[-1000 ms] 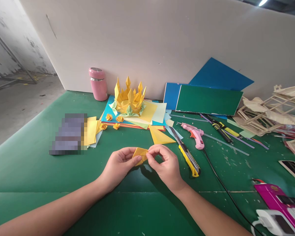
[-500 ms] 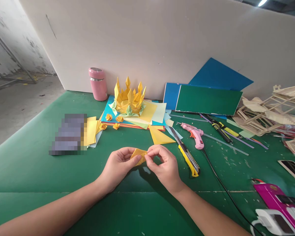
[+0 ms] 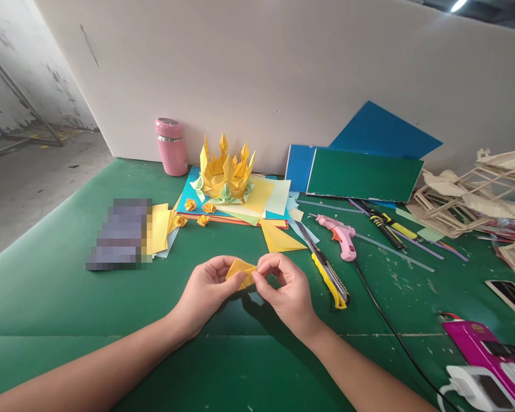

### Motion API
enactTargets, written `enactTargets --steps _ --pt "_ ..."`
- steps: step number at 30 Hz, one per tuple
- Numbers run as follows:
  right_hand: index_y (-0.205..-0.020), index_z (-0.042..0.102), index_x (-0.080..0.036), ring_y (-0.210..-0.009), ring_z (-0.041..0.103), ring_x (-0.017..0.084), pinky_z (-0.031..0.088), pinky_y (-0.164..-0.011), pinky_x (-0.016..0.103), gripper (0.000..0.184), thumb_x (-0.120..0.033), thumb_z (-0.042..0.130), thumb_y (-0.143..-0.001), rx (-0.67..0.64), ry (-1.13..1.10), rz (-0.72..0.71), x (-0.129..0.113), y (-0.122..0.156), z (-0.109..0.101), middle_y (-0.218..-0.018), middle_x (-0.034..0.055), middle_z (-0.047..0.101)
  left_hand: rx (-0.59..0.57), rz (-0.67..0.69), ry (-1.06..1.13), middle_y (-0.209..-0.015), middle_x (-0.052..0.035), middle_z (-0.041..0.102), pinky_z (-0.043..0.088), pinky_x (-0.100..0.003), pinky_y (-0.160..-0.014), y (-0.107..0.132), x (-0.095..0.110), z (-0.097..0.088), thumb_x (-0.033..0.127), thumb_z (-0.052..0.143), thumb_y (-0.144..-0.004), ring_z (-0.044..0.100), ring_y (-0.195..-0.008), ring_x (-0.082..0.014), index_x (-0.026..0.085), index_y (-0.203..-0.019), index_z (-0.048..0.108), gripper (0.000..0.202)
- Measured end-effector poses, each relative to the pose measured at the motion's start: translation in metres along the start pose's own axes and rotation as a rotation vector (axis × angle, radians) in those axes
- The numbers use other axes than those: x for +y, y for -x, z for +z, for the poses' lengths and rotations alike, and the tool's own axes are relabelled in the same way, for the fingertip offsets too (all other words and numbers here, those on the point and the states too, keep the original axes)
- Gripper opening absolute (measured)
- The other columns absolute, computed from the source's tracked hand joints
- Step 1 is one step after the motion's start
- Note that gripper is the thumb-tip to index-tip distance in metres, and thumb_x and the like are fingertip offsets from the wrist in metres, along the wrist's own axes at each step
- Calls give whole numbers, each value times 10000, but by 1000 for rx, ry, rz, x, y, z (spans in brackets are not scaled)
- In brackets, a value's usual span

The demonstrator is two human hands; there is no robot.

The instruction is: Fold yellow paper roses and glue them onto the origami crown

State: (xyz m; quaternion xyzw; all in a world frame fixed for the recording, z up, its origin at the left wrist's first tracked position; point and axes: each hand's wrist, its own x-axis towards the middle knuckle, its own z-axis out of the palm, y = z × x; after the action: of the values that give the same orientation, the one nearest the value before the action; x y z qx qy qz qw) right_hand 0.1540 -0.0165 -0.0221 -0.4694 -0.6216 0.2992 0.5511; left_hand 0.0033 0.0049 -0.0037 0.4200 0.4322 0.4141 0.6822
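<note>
One folded paper (image 3: 242,267) shifted left — fingers (image 3: 262,280) pinching, four roses (image 3: 209,208)

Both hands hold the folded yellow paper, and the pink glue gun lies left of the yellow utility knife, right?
Not quite: the head view shows the pink glue gun lying right of the yellow utility knife. The left hand and right hand do both hold the folded yellow paper.

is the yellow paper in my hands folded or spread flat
Folded: the yellow paper shows creases and angled edges.
</note>
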Motion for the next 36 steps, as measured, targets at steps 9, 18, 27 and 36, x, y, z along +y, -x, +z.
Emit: enactTargets --steps 9,18,27,36 --pt "-734 540 -209 -673 563 128 512 -623 251 77 -193 592 -789 -24 -40 6 0 1 1 -747 0 573 24 -24 -48 -662 8 672 457 -211 -584 1 1 0 354 804 -591 574 -598 -104 148 -707 652 281" --pt "-823 562 -213 -762 590 134 533 -717 260 11 -222 567 -821 -87 -184 72 1 -2 -1 -815 14 583 26 -98 31 -621 9 662 408 -205 -548 -1 6 -3 315 826 -569 536 -556 -88 139 -691 657 272" --pt "-853 541 -221 -789 566 125 511 -736 247 46 -186 543 -823 -154 -240 73 3 -3 -4 -848 7 545 7 -99 48 -644 -1 663 416 -220 -572 -1 6 -3 327 822 -575 555 -579 -100 131 -732 647 306" --pt "-822 665 -248 -779 564 162 510 -709 314 233 -80 504 -812 -88 198 -239 4 -3 -5 -834 31 533 -26 -4 -13 -549 69 609 331 -190 -482 -4 1 -6 436 748 -656 506 -483 -92 222 -862 455 417"
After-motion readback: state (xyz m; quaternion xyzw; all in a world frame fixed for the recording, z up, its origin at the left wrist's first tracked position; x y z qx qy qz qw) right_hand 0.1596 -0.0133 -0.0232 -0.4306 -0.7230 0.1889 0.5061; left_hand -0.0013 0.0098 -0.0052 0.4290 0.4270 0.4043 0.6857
